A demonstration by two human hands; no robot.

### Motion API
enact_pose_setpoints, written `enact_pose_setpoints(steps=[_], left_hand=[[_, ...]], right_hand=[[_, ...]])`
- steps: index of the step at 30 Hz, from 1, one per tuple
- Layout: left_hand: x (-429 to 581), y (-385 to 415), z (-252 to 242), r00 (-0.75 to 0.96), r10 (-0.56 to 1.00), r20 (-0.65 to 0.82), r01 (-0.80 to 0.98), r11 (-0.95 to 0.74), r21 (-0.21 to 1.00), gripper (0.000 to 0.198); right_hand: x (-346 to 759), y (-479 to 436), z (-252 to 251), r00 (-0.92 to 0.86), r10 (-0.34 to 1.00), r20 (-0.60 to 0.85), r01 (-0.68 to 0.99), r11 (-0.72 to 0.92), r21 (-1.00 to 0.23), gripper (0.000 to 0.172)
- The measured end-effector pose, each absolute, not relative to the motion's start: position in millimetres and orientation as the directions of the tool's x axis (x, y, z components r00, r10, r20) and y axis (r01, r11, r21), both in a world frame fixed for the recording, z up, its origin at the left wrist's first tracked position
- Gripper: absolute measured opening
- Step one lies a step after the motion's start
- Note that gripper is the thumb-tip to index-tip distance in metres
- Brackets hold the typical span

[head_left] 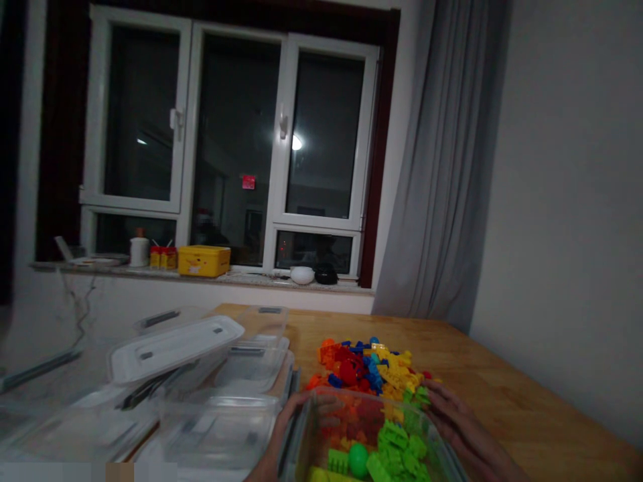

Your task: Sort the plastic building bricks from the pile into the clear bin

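A clear plastic storage box [362, 399] is at the bottom of the view, with bright green toy building bricks [396, 445] and a green ball [358, 460] inside. My left hand [289, 425] is wrapped round the box's far left corner, its fingers showing blurred through the clear wall. On the right side, my right hand [455, 418] lies along the outside of the box. Its fingers stretch forward beside a few green bricks [416, 396] near the rim. Beyond the box sits a pile of mixed bricks [372, 365] in orange, red, blue and yellow.
Several clear plastic boxes [216, 428] and a white lid [173, 345] are stacked at the left. The wooden table [507, 391] runs to the right, towards a grey curtain [437, 167]. On the windowsill stands a yellow box [203, 261].
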State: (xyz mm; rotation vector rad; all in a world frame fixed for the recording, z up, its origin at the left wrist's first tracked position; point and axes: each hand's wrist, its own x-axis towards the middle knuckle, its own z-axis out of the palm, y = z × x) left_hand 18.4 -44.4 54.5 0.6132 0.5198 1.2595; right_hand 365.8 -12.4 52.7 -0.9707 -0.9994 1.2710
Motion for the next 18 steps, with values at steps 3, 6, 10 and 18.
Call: enact_pose_setpoints(steps=[3,6,10,18], left_hand=[[18,-44,54,0.241,0.97,-0.037,-0.705,0.201,0.68,0.015],[20,-49,62,0.222,0.973,-0.06,-0.71,0.203,0.674,0.013],[24,-62,82,0.109,0.992,-0.068,-0.712,0.126,0.691,0.009],[18,-53,62,0.132,0.989,-0.074,-0.717,0.147,0.682,0.008]], right_hand=[[362,-20,56,-0.021,0.999,0.045,-0.296,0.036,-0.955,0.058],[360,-24,56,-0.078,0.996,0.051,-0.286,0.027,-0.958,0.058],[362,-25,53,-0.082,0.995,0.054,-0.259,0.031,-0.965,0.057],[360,-26,53,-0.203,0.971,0.124,-0.26,0.069,-0.963,0.053]])
